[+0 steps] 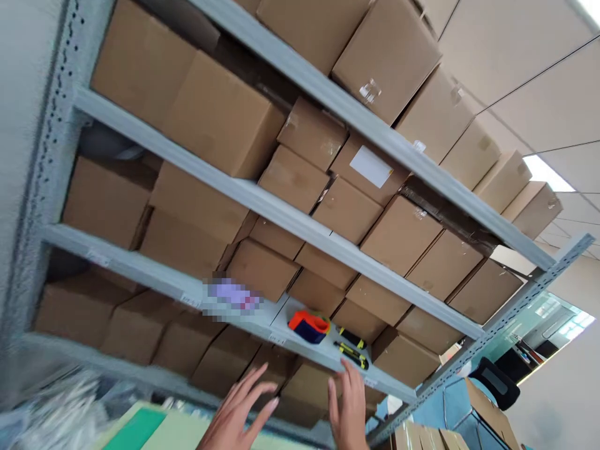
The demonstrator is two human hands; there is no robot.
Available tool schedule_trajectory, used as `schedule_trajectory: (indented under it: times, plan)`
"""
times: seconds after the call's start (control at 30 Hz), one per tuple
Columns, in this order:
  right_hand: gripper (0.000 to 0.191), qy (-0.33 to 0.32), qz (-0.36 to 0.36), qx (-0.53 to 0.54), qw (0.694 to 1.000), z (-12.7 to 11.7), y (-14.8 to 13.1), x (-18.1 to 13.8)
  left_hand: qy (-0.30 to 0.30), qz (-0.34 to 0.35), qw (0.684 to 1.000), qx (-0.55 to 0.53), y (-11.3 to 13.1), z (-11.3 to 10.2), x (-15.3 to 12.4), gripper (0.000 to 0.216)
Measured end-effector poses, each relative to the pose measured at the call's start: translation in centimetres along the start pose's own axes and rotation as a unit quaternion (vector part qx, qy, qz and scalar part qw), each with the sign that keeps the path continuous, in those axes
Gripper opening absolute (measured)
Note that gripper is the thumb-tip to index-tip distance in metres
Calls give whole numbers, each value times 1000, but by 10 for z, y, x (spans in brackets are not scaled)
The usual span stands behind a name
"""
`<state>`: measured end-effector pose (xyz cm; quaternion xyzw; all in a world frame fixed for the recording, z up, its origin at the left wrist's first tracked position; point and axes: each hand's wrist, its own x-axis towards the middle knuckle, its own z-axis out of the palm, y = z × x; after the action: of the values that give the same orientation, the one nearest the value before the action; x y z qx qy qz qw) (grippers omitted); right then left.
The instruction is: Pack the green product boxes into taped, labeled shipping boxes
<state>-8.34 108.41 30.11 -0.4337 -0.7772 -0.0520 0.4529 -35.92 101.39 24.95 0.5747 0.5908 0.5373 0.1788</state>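
1. A person's left hand (244, 412) and right hand (347, 400) rise before a grey metal shelf (300, 348); both appear empty, fingers spread and slightly curled.

2. Nearest the right fingertips, by the shelf's front edge, lies a slim black-and-yellow cutter-like tool (352, 355); whether they touch it cannot be told.

3. Just behind it rests a second black-and-yellow tool (352, 337), with a looped orange-and-navy band (308, 326) to their left. All three probably sit forward because brown cardboard boxes (375, 294) fill the depth behind.

4. Farther left, a blurred, pale purple item (234, 294) lies at the same front edge, its nature unreadable.

5. Bare shelf separates that item from the band. Toward the shelf's right end, a brown carton (405, 359) crowds the tools, so the front edge seems the freest side for hands.
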Motion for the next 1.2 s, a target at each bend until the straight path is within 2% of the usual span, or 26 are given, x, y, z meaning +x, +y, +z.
schedule_trajectory:
  times: [0.1,0.2,0.27,0.33,0.37,0.53,0.67,0.83,0.93,1.0,1.03,1.1,1.2]
  plan:
    - [33,-53,-55,-29,997,18,6,45,-15,14,999,-29,38,-2,11,40]
    - [39,-139,-63,-60,986,41,7,86,-12,14,999,-43,57,-5,14,42]
    - [44,-221,-36,-99,969,57,7,107,-7,8,999,-46,61,-7,9,44]
    - [48,-313,7,-152,937,74,7,121,1,3,999,-45,61,-10,-1,45]
    - [50,-338,24,-167,926,83,8,125,6,1,999,-44,60,-12,-6,44]
    - [53,-383,87,-189,900,118,15,131,17,-18,999,-42,62,-25,-33,39]
    - [52,-387,116,-164,900,124,14,132,17,-36,998,-45,70,-34,-49,35]
    - [46,-372,128,-79,916,103,4,122,15,-28,998,-60,84,-38,-66,31]
    - [43,-355,138,-19,924,72,-12,92,11,-38,996,-81,93,-39,-76,30]
    - [45,-333,157,64,928,42,-31,62,10,-54,993,-102,101,-38,-81,29]
    - [47,-305,176,150,924,25,-44,44,11,-62,991,-116,106,-37,-84,28]
    - [49,-257,224,318,884,-9,-74,8,15,-71,986,-147,118,-35,-89,24]
    - [49,-206,294,395,846,-49,-123,-38,16,-61,983,-174,138,-34,-97,17]
